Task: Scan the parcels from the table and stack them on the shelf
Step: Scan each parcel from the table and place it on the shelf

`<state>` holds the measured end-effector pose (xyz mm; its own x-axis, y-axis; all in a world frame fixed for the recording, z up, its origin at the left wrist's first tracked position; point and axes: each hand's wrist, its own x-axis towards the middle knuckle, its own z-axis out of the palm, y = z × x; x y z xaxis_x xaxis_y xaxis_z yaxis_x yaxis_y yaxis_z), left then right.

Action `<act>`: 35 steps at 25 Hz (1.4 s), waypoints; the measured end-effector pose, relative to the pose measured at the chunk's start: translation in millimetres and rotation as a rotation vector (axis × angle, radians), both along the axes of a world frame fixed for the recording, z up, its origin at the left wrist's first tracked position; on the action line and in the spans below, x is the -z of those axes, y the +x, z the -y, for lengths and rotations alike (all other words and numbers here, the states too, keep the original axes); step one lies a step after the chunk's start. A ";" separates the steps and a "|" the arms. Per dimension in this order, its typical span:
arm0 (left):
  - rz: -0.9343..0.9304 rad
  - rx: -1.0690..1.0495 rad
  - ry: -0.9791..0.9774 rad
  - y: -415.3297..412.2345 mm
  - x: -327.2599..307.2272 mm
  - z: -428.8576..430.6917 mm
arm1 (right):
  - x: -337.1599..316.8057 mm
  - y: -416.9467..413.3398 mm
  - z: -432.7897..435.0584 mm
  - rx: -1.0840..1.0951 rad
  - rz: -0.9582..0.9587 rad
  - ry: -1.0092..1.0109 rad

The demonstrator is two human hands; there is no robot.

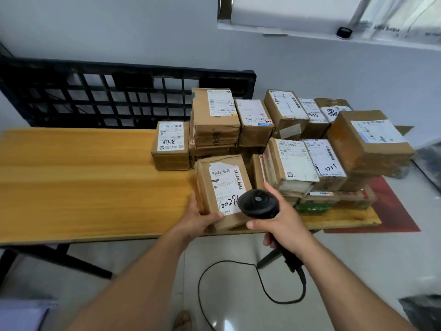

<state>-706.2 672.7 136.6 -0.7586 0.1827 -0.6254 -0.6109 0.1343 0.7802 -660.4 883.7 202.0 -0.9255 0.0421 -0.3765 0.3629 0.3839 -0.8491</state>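
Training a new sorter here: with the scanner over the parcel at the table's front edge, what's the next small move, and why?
Probably aim the scanner slightly up the label at the barcode and trigger it. The left hand grips the parcel label-up on the table, while the right hand holds the scanner above the handwritten number, not the barcode.

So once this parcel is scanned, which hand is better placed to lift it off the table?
Left. The left hand grips the parcel at its near end; the right hand is wrapped round the scanner, so it is not free.
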 end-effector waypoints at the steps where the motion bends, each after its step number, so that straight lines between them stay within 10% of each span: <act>1: -0.002 0.000 0.019 4.4 2.2 -1.7 | 1.1 1.9 -3.6 -0.012 -0.002 -0.011; 22: -0.585 -0.460 -0.341 103.4 -100.9 89.3 | -127.2 77.9 38.4 -0.515 -0.420 -0.656; 35: -0.666 -0.654 -0.444 190.9 -120.5 167.5 | -140.5 123.7 120.3 -0.723 -0.425 -0.589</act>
<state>-515.3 505.2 257.2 -0.8435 -0.5351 0.0470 -0.1308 0.2894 0.9482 -536.7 763.4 342.5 -0.7180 -0.6642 0.2083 -0.1651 -0.1281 -0.9779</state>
